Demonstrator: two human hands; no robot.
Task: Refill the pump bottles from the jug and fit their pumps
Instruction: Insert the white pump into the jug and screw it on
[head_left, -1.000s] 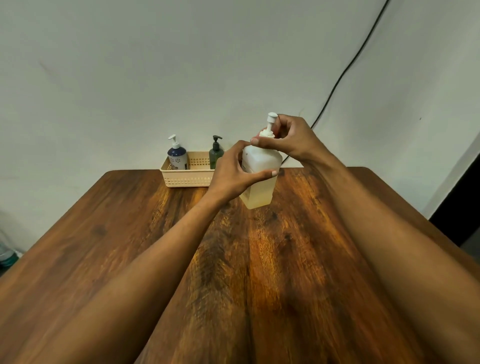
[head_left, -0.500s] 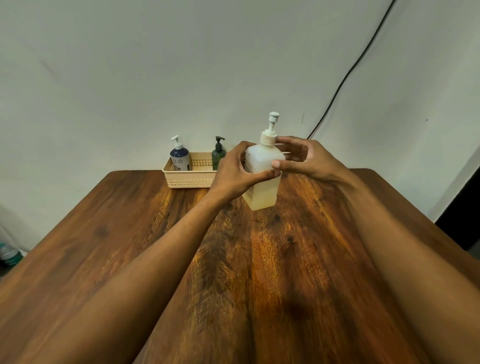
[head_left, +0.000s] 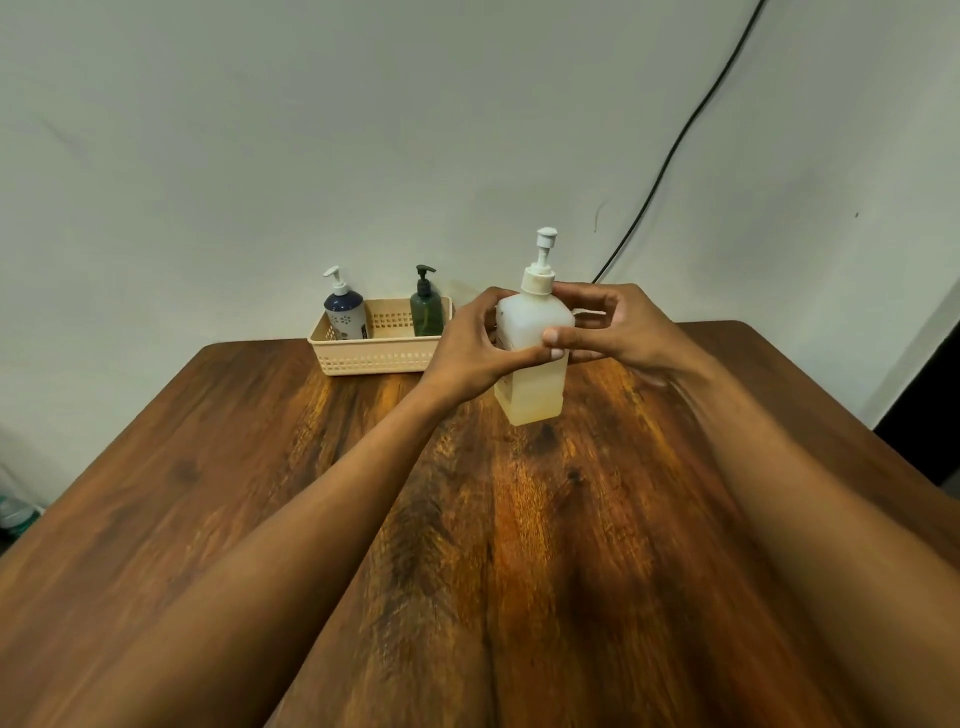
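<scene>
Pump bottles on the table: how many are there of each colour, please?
White bottle, held by the left hand and the right hand: 1
Dark blue bottle in the basket: 1
Green bottle in the basket: 1
Total: 3

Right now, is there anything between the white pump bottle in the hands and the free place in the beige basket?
Nothing visible blocks it. The white pump bottle is held by both hands just right of the beige basket. The blue bottle and green bottle stand at the basket's two ends, with the middle free.
</scene>
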